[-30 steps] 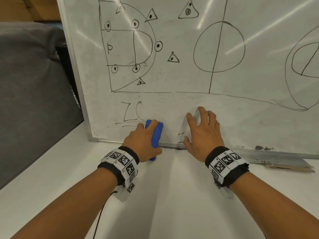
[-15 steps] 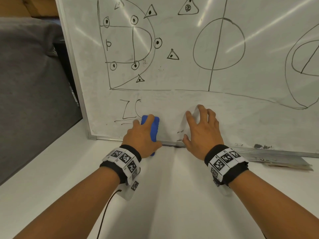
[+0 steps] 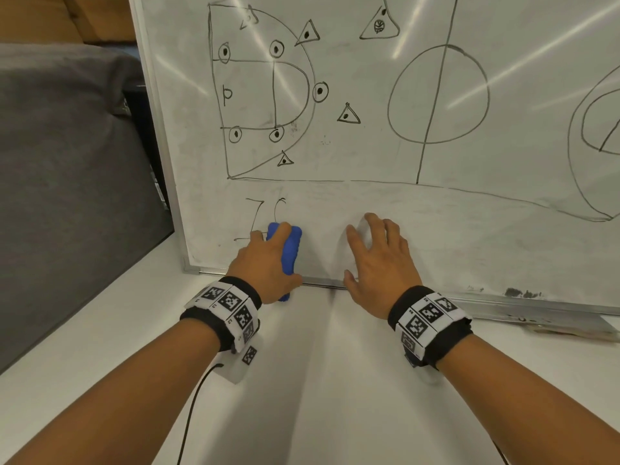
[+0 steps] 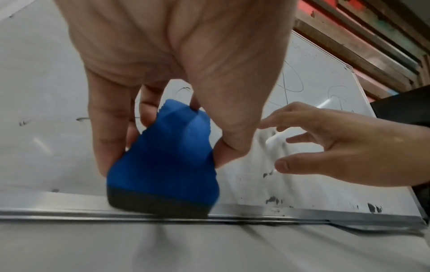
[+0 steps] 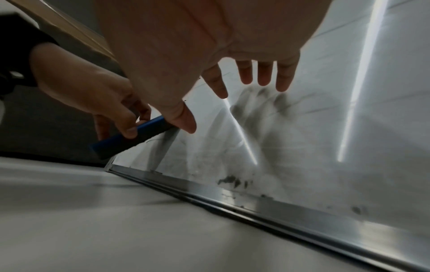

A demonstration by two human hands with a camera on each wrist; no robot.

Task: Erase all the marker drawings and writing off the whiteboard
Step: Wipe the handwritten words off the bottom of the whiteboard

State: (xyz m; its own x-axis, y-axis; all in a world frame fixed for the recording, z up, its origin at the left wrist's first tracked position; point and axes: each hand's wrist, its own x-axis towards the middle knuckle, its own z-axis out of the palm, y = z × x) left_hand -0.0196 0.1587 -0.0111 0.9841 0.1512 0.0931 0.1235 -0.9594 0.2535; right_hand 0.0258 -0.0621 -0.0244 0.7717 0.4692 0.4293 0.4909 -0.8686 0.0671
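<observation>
head view: left hand (image 3: 268, 263) grips the blue eraser (image 3: 290, 250), thumb on one side, fingers curled over the other. since 1.0 s ago the eraser has shifted left along the whiteboard (image 3: 436, 229) bottom edge and now covers the lower part of the "zc" writing (image 3: 265, 213); underline mostly gone. eraser long axis runs up the board, top end toward the court drawing (image 3: 265, 92), bottom end over the metal frame rail (image 4: 69, 211), dark felt face against the board. right hand (image 3: 379, 260) unmoved, just right of the eraser, fingers spread and straight, tips at the board, holding nothing.
</observation>
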